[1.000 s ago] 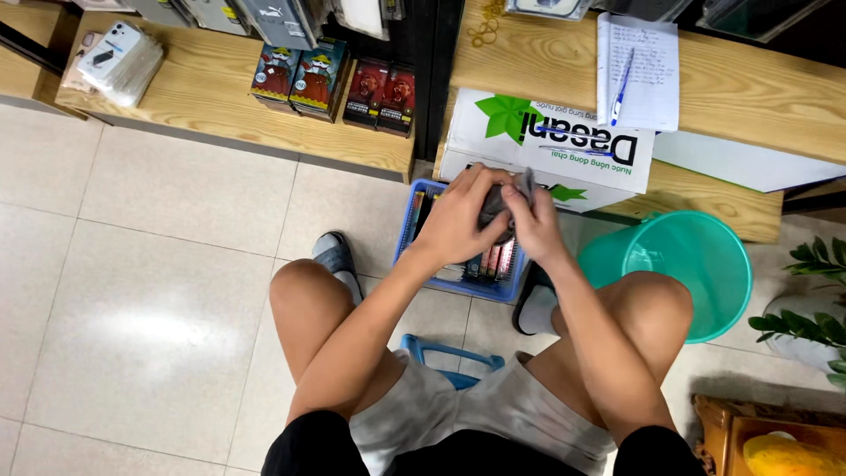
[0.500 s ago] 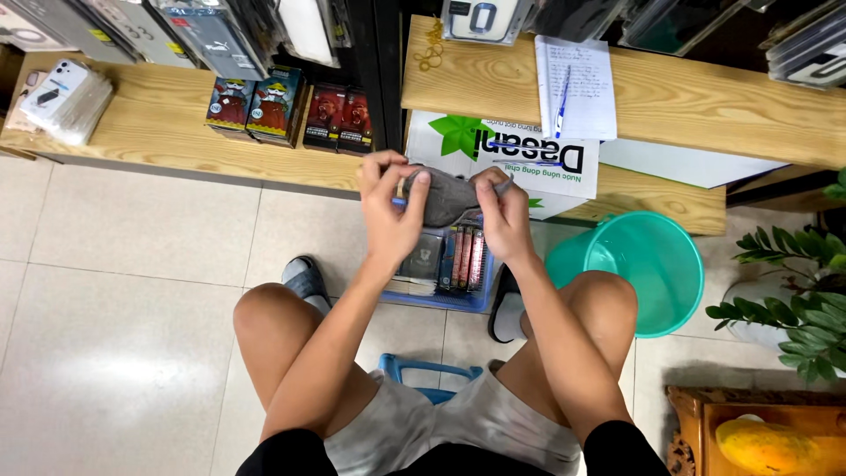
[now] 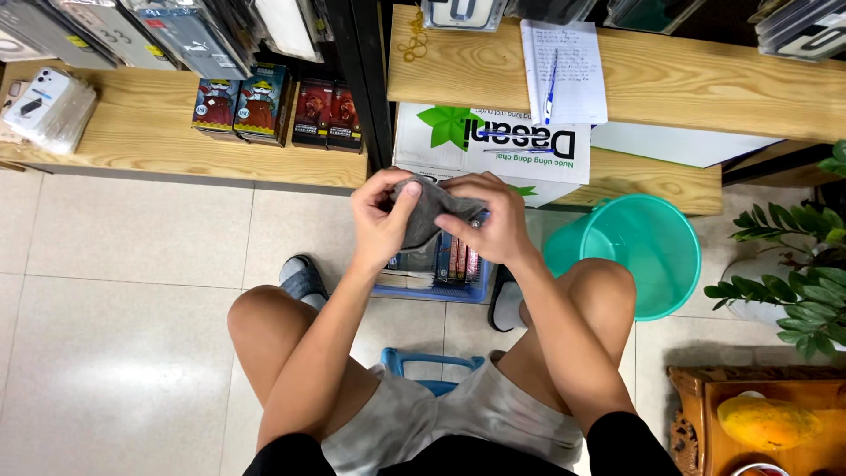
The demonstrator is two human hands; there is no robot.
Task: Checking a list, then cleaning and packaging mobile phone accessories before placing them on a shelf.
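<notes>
Grey cloth (image 3: pixel 429 214) pinched by left hand (image 3: pixel 381 220), right hand (image 3: pixel 493 220)

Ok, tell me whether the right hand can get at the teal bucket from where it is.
Probably yes. The teal bucket stands open on the floor just beside the right knee, with nothing between. But the right hand is busy gripping the grey cloth together with the left hand.

Seated person, both hands raised over blue basket (image 3: pixel 429 291). Left hand (image 3: pixel 381 220) and right hand (image 3: pixel 495 220) grip a grey cloth (image 3: pixel 426 211) between them. Teal bucket (image 3: pixel 636 251) just right of the knee; white cardboard box (image 3: pixel 493 145) behind.
</notes>
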